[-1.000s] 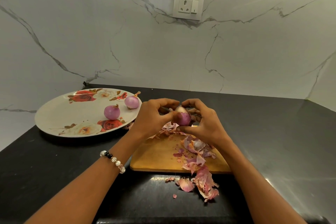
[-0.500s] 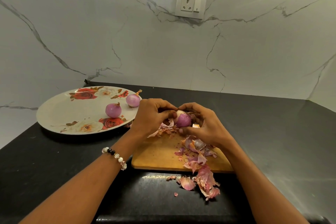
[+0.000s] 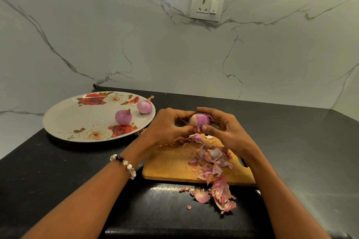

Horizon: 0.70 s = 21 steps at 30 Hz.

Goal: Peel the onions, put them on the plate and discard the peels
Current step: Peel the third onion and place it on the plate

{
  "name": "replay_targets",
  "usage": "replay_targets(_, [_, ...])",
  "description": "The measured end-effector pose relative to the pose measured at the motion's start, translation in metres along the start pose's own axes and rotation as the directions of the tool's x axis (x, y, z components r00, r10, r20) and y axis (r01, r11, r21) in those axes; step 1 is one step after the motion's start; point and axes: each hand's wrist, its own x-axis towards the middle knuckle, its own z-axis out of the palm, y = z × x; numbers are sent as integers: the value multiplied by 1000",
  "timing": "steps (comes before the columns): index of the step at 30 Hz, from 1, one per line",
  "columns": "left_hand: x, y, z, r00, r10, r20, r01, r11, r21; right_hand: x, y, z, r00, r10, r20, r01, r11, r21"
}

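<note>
Both hands hold one small purple onion (image 3: 201, 120) above the far end of a wooden cutting board (image 3: 171, 165). My left hand (image 3: 167, 126) grips its left side and pinches a strip of skin that hangs down. My right hand (image 3: 225, 130) curls round the right side, thumb under the bulb. A patch of pale brown skin still clings to the onion's left face. Two peeled onions (image 3: 123, 117) (image 3: 144, 106) lie on a floral plate (image 3: 64, 120) at the left. Loose peels (image 3: 215, 163) cover the board's right half and spill onto the counter (image 3: 221, 196).
The black counter (image 3: 301, 151) ends in a front edge just below the board. A marble wall with a socket (image 3: 207, 5) stands behind. A beaded bracelet (image 3: 124, 163) is on my left wrist.
My left hand has pulled a strip of skin down from the onion. The bulb has turned a little, showing more peeled purple surface. Both hands stay over the board.
</note>
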Motion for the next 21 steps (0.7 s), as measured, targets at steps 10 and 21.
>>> replay_targets(10, [0, -1, -1, 999, -1, 40, -4, 992, 126, 1, 1, 2, 996, 89, 7, -89, 996, -10])
replay_targets(21, [3, 1, -1, 977, -125, -174, 107, 988, -109, 4, 4, 2, 990, 93, -105, -71, 978, 197])
